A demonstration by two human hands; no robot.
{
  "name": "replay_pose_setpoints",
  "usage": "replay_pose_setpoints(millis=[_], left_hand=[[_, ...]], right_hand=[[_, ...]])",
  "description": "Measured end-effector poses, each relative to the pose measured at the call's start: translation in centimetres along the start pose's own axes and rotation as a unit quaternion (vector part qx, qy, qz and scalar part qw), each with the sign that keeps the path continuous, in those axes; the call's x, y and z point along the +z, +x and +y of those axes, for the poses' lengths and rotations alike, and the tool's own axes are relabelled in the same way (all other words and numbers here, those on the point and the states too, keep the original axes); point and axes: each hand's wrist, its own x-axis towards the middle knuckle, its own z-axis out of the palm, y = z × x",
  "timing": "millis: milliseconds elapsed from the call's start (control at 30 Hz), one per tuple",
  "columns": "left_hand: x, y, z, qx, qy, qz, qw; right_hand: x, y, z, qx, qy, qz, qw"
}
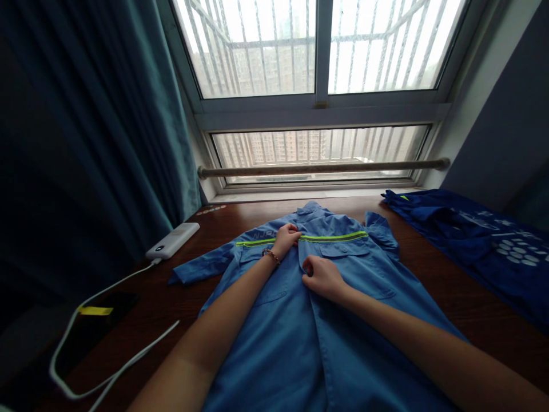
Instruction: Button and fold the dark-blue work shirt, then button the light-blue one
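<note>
A blue work jacket (274,343) with a yellow-green reflective stripe across the chest lies front up on the wooden table, its collar toward the window. My left hand (286,239), with a beaded bracelet at the wrist, pinches the front placket at the level of the stripe. Lower down on the same placket, my right hand (322,277) has its fingers curled and closed on the edge of the front flap. The jacket's left-side sleeve stretches out over the table, while the other is bunched near the shoulder.
To the right lies a darker blue garment (484,246) with white print. A white power bank (172,240) with a white cable (115,283) rests at the left, by the blue curtain (128,114). A dark flat object with a yellow strip (96,311) is near the cable. Behind is a barred window.
</note>
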Motion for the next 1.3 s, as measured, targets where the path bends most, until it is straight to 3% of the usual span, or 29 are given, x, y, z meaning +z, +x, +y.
replay_pose_setpoints(millis=[133, 300, 467, 567, 667, 867, 967, 1033, 1167, 1233, 1300], left_hand=[[0.0, -0.1, 0.0, -0.002, -0.001, 0.001, 1.000], [-0.1, -0.4, 0.2, 0.004, -0.010, -0.022, 1.000], [-0.3, -0.4, 0.4, 0.013, -0.026, -0.081, 0.996], [-0.5, -0.4, 0.3, 0.012, -0.031, -0.101, 0.994], [-0.8, -0.3, 0.3, 0.006, -0.032, -0.098, 0.995], [-0.4, -0.8, 0.6, 0.000, -0.019, -0.083, 0.996], [-0.3, -0.9, 1.2, -0.016, 0.041, -0.077, 0.996], [-0.6, -0.9, 2.0, -0.031, 0.086, -0.074, 0.993], [-1.8, -1.3, 4.5, -0.039, 0.157, -0.084, 0.983], [-1.9, -2.3, 5.7, -0.043, 0.194, -0.144, 0.969], [-1.3, -4.0, 6.3, -0.037, 0.243, -0.247, 0.937]], right_hand=[[0.3, -1.0, -1.1, 0.000, -0.086, 0.029, 0.996], [0.1, -1.3, -1.6, -0.006, -0.145, 0.016, 0.989], [-0.3, -0.6, -0.9, 0.010, -0.113, -0.005, 0.994], [-0.1, -0.3, -0.4, 0.033, -0.048, 0.016, 0.998], [0.0, 0.0, 0.0, 0.057, 0.025, 0.039, 0.997], [-1.0, 1.2, 0.9, 0.054, 0.080, -0.050, 0.994], [-1.4, 1.9, 1.6, 0.070, 0.101, -0.045, 0.991], [-1.4, 2.3, 2.2, 0.109, 0.208, -0.021, 0.972], [-1.3, 2.7, 3.2, 0.202, 0.427, -0.007, 0.881], [-1.4, 2.8, 3.4, 0.221, 0.452, -0.015, 0.864], [-1.7, 3.0, 3.5, 0.236, 0.473, -0.028, 0.848]])
